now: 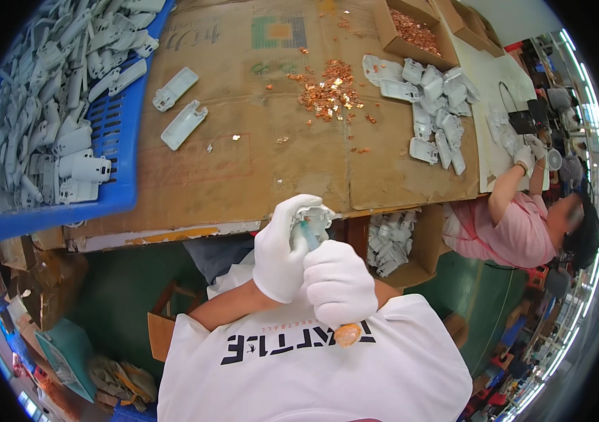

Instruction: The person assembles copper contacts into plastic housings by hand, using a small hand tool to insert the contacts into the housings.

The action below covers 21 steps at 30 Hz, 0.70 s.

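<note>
Just off the table's near edge, my left hand (276, 246), in a white glove, is closed around a white plastic housing (320, 216). My right hand (341, 281), gloved too, makes a fist around a hand tool with a bluish translucent shaft (310, 235). An orange, knob-like end of it sticks out below the fist. The shaft's tip reaches into the housing's hollow; my fingers hide the exact contact. Two similar white housings (184, 125) lie apart on the cardboard-covered table (243, 176). Small copper-coloured metal pieces (331, 88) are heaped farther back.
At the left stands a blue basket (113, 169) full of white housings. More housings (440, 105) are piled at the right, near a box of copper pieces (415, 35). Below the table edge is a carton (422, 257) of white parts. A co-worker in pink (503, 225) works at right.
</note>
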Each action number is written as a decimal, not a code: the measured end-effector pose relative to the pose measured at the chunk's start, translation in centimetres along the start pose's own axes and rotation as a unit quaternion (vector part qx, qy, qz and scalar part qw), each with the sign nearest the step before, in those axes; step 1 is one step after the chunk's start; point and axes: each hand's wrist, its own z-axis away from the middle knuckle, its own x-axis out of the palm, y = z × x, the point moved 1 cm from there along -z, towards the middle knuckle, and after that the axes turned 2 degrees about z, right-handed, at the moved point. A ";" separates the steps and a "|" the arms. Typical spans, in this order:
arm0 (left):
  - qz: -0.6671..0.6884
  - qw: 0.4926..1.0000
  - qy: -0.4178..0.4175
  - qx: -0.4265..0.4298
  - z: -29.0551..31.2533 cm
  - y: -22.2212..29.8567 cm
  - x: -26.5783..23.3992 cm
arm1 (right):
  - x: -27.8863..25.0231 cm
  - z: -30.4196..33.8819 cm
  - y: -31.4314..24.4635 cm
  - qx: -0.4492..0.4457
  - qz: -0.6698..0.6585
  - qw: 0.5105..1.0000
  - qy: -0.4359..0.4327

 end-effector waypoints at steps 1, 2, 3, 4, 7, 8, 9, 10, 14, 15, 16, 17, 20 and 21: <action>0.024 1.000 -0.006 -0.019 0.1 0.3 -0.1 | 0.4 0.1 0.2 -0.019 0.008 1.000 0.010; 0.023 1.000 -0.008 -0.016 0.0 -0.1 -0.1 | 0.6 0.1 0.3 -0.039 0.016 0.999 0.019; 0.003 1.000 -0.002 0.008 -0.1 -0.8 -0.1 | 0.5 0.0 0.6 -0.030 -0.019 0.998 0.050; -0.016 0.999 0.005 0.031 -0.3 -1.0 -0.1 | 0.5 0.1 0.8 -0.031 -0.015 0.998 0.051; -0.003 1.000 0.018 -0.003 -0.2 -0.9 -0.1 | 0.9 0.9 1.4 -0.037 -0.023 0.994 0.104; -0.004 1.000 0.019 -0.003 -0.2 -1.1 -0.1 | 0.9 1.0 1.6 -0.024 -0.053 0.991 0.124; -0.034 0.999 0.028 0.009 -0.3 -1.5 0.1 | 1.0 1.1 1.8 -0.012 -0.083 0.986 0.144; -0.062 0.997 0.035 0.022 -0.6 -1.6 0.2 | 0.8 1.1 1.5 0.022 -0.059 0.987 0.151; -0.075 0.996 0.030 0.022 -0.8 -1.0 -0.1 | 0.5 0.3 1.6 -0.006 -0.025 0.995 0.093; -0.073 0.997 0.018 0.026 -0.8 -0.6 -0.2 | 0.6 0.5 1.7 -0.020 -0.049 0.993 0.106; -0.070 0.997 0.006 0.031 -1.0 -0.3 -0.1 | 0.6 0.6 1.7 -0.035 -0.071 0.990 0.119; -0.069 0.997 0.005 0.032 -1.0 0.0 -0.1 | 0.6 0.5 1.6 -0.036 -0.070 0.990 0.118; -0.088 0.994 0.026 0.063 -1.2 0.1 0.0 | 1.3 0.3 2.0 -0.071 -0.069 0.976 0.195; -0.090 0.994 0.027 0.063 -1.3 -0.1 -0.1 | 1.3 0.1 1.9 -0.073 -0.070 0.975 0.196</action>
